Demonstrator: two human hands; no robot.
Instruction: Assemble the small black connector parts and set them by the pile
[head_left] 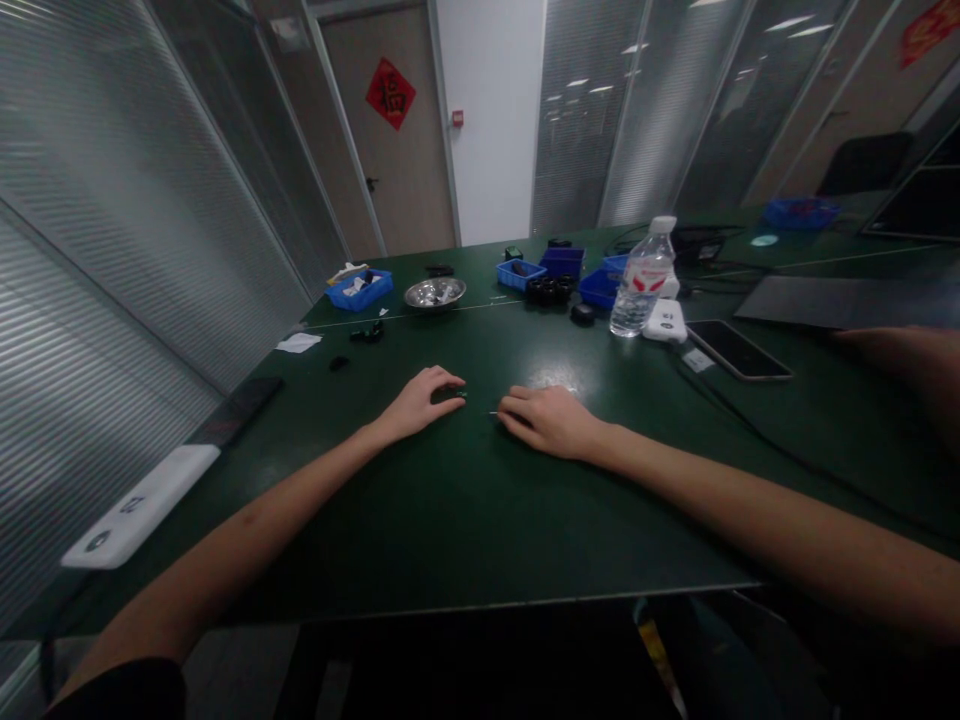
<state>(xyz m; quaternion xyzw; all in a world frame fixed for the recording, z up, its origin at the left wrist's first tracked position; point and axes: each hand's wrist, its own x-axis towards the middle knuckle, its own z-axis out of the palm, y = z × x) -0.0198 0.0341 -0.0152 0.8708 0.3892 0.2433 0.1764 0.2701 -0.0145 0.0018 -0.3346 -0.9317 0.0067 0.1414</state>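
Over the middle of the dark green table, my left hand (421, 403) is closed in a pinch. Between its thumb and fingertips sits a small green piece (462, 394), perhaps a bit of circuit board, too small to name surely. To its right, my right hand (553, 420) rests on the tabletop with its fingers pressed together. A thin pale tip (493, 413) sticks out of them toward the left; the rest of that slender thing is hidden by the fingers. A short gap separates the tip from the green piece.
Beyond my hands stand a metal bowl (435, 294), a blue basket (360, 290) and a water bottle (643, 280). A phone (739, 350) and cable lie at right, near another person's hand (911, 350). A white power bank-like block (141, 505) lies at left.
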